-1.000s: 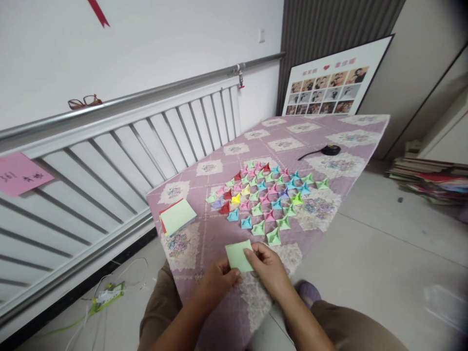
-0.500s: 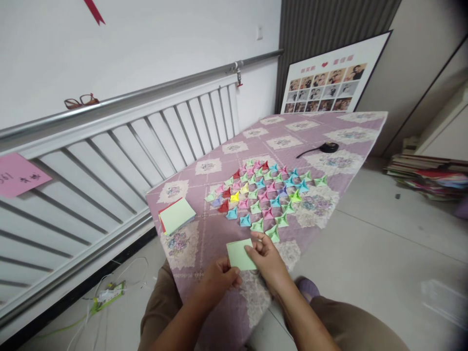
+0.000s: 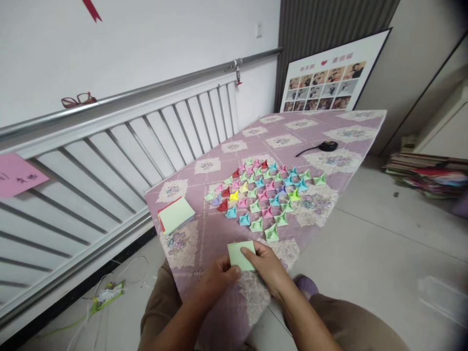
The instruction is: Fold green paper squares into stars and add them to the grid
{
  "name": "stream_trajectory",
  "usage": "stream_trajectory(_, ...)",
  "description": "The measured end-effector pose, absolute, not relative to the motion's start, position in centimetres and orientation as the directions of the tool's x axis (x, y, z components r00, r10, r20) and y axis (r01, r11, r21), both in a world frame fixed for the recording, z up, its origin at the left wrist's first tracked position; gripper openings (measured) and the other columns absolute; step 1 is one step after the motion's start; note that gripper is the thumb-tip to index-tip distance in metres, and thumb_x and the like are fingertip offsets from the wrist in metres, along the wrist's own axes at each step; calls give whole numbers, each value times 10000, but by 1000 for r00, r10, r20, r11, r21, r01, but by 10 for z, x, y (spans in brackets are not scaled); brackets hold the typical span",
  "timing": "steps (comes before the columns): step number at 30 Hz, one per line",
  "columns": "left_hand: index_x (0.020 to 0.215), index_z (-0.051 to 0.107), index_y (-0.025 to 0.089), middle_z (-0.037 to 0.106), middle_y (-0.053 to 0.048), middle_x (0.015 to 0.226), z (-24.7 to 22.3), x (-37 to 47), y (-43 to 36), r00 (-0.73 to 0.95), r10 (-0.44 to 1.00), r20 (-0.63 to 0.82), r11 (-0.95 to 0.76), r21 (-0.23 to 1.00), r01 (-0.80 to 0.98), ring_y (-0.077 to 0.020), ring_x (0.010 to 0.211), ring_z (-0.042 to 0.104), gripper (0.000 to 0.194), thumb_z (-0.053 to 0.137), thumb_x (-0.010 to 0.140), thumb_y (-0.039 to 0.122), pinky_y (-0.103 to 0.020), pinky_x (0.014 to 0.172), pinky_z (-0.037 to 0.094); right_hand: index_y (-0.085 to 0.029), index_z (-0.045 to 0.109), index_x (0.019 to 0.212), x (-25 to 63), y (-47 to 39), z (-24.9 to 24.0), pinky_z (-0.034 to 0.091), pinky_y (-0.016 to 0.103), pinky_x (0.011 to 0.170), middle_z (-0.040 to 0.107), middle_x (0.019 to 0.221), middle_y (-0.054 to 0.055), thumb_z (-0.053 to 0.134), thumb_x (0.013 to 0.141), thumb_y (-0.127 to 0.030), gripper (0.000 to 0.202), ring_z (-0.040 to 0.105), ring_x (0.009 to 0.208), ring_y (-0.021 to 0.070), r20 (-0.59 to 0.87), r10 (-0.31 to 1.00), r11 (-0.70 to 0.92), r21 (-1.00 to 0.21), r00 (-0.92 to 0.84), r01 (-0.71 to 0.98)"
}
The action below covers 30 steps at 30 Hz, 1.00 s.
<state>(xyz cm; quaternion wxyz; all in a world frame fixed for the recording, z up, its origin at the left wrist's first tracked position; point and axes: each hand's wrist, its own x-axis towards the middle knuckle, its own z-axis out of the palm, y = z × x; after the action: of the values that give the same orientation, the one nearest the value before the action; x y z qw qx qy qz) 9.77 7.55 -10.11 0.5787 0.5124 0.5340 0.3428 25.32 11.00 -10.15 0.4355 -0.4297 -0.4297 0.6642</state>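
Observation:
Between my two hands is a pale green sheet of paper (image 3: 239, 257), held near the front of the table and looking folded. My left hand (image 3: 219, 277) pinches its lower left corner, thumb on top. My right hand (image 3: 263, 261) grips the right side, with its thumb lying across the face and its fingers behind, partly hidden. Beyond the hands, several rows of small folded paper pieces (image 3: 263, 197) in green, pink, blue, red and yellow are spread on the cloth. A stack of square paper (image 3: 177, 215), pale green on top, lies to the left.
A purple patterned tablecloth (image 3: 215, 234) covers the table. Toward the far right lies a black coiled object with a strap (image 3: 328, 146). A white radiator (image 3: 120, 161) runs along the left, with glasses (image 3: 78, 100) above it. A power strip (image 3: 109, 295) is on the floor.
My right thumb has moved left over the paper's face, and the right fingers have gone from its top corner to behind its right side. The left hand keeps its pinch.

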Motion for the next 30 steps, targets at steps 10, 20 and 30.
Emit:
stream_trajectory(10, 747, 640, 135, 549, 12, 615, -104, 94, 77, 153, 950, -273, 242, 951, 193, -101, 559, 419, 160, 570, 772, 276, -244, 570, 294, -179, 647, 756, 252, 111, -104, 376, 240, 557, 617, 662, -14, 662, 697, -520, 346, 498, 583, 122, -196, 950, -245, -951, -243, -190)
stream_trajectory(20, 656, 591, 154, 535, 21, 572, -99, 97, 76, 21, 943, -332, 325, 934, 146, -92, 509, 403, 181, 617, 725, 319, -240, 520, 279, -201, 643, 972, 254, 112, -102, 396, 221, 558, 653, 812, 12, 655, 719, -534, 418, 542, 669, 131, -208, 947, -275, -919, -245, -283)
stream_trajectory(30, 708, 575, 144, 521, 43, 575, -96, 111, 78, -39, 945, -325, 297, 902, -314, -60, 498, 392, 359, 752, 634, 447, -206, 498, 271, -172, 595, 729, 236, 104, -106, 394, 241, 576, 613, 650, -3, 712, 668, -506, 359, 532, 598, 120, -154, 935, -249, -927, -320, -281)
